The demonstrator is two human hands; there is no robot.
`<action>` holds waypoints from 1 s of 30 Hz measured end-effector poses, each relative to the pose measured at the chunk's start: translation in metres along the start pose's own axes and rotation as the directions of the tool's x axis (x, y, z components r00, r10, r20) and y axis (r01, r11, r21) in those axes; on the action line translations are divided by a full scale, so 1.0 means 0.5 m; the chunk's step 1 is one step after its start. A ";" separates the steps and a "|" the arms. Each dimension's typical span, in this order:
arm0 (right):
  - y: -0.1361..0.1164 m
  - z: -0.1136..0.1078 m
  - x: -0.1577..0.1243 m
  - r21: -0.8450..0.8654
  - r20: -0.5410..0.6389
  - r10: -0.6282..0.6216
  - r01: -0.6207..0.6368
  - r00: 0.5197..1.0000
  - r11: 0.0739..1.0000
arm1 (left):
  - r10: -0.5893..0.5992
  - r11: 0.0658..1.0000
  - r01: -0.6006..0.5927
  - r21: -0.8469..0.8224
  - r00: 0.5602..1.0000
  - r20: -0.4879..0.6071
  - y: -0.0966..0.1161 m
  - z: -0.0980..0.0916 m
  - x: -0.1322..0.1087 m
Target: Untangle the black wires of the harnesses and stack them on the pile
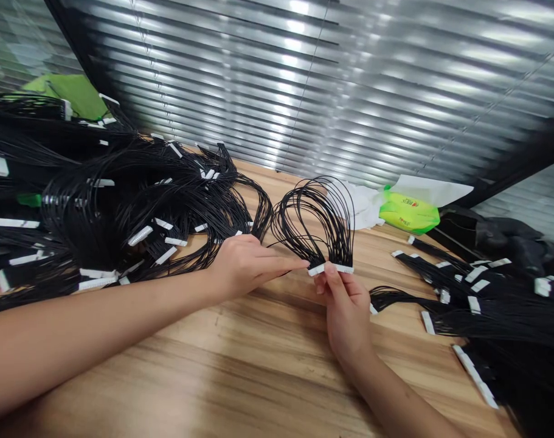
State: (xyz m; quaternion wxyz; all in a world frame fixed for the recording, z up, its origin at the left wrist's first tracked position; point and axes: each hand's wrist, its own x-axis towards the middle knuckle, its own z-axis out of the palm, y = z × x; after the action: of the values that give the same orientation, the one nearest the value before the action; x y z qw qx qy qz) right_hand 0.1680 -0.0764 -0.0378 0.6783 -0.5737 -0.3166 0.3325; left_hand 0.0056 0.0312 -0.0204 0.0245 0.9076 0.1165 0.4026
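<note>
My right hand (347,304) pinches white connectors (343,268) between thumb and fingers. From them a wire harness (304,207) of many thin black wires rises in a loop above the wooden table. My left hand (253,264) comes in from the left, its fingers pressed together and the index finger stretched toward the left end of the connectors. Its fingertips are at or close to the wires there; whether they grip one is hidden.
A large tangled pile of black wire harnesses (98,207) with white plugs covers the left side. More harnesses (486,310) lie at the right. Behind are a green packet (408,213), white paper (356,204), a dark bag (505,243) and window blinds (281,85).
</note>
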 end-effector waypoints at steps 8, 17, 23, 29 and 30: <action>-0.003 0.001 -0.002 0.013 0.023 0.037 -0.037 0.999 0.999 | -0.044 0.999 0.044 -0.004 0.999 0.028 0.007 -0.004 0.009; -0.015 0.005 -0.004 -0.134 0.032 0.027 -0.022 0.999 0.991 | -0.143 0.990 0.142 0.016 0.980 0.136 0.016 -0.008 0.023; -0.002 0.001 0.004 0.015 -0.010 0.052 -0.051 0.999 0.999 | -0.077 0.994 0.065 0.087 0.987 0.142 0.017 -0.015 0.029; -0.019 0.010 0.017 0.292 -0.104 0.148 -0.112 0.984 0.950 | 0.065 0.982 -0.054 -0.181 0.996 0.054 0.008 -0.017 0.017; -0.022 0.012 0.018 0.318 -0.109 0.157 -0.116 0.982 0.941 | 0.047 0.975 -0.030 -0.221 0.996 0.075 0.007 -0.016 0.016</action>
State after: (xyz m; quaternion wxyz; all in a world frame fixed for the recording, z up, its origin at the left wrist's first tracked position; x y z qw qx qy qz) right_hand 0.1692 -0.0672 -0.0257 0.7548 -0.5014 -0.1740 0.3856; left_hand 0.0054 0.0294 -0.0087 0.1215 0.9168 0.0526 0.3769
